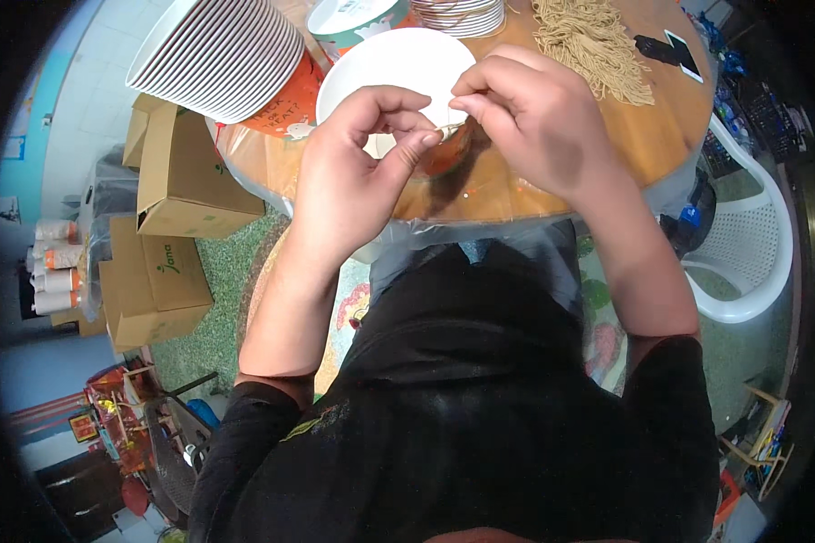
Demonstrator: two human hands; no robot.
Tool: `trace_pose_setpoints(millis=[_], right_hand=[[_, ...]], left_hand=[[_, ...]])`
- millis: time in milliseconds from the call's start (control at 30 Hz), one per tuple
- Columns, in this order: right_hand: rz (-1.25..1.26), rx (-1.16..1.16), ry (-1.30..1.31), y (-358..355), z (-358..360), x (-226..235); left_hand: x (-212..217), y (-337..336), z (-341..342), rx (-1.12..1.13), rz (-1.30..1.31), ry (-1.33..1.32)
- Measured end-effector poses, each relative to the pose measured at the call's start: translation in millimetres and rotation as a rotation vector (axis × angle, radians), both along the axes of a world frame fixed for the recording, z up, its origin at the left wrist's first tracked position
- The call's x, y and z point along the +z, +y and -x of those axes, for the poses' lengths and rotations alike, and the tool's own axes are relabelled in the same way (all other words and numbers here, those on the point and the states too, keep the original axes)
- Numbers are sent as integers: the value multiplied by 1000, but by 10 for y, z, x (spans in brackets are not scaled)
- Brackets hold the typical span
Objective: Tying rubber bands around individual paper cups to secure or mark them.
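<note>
Over the near part of the table, both my hands meet at the near rim of a paper bucket [391,68], white inside with an orange outer wall, tipped so its mouth faces up and away. My left hand [349,167] is closed, thumb and forefinger pinching a short piece of tan cord [448,132] at the rim. Opposite it, my right hand [539,118] pinches with its thumb and forefinger at the cord's other side. Whether the cord passes through a hole in the rim is hidden by my fingers.
Nested paper buckets [222,63] lie tilted at left, beside a green-walled bucket [353,32]. More stacked white rims [462,18] stand behind. Tan cords [593,50] lie bundled at right, near a phone [684,56]. Cardboard boxes [199,172] and a white plastic chair [747,240] flank the table.
</note>
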State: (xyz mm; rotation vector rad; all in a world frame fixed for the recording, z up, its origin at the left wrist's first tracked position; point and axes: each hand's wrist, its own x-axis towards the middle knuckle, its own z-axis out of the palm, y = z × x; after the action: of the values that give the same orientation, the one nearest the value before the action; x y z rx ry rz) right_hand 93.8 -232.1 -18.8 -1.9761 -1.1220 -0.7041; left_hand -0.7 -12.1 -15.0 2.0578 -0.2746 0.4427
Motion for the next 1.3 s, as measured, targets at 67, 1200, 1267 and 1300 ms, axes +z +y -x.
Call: trace_pose_setpoints(millis=[67,1200,1267,1300], right_hand=[[2,55,-16,-8,10,34],[-363,-38,453,275,564,-274],[-384,-24,510,295,545,-302],[-405,-9,566,302,534,-313]], left_hand=[[44,-16,-4,-3,-24,27],[168,18,-98,-58,50,243],[177,0,-98,-48,23,227],[177,-6,-97,-38,-4,209]])
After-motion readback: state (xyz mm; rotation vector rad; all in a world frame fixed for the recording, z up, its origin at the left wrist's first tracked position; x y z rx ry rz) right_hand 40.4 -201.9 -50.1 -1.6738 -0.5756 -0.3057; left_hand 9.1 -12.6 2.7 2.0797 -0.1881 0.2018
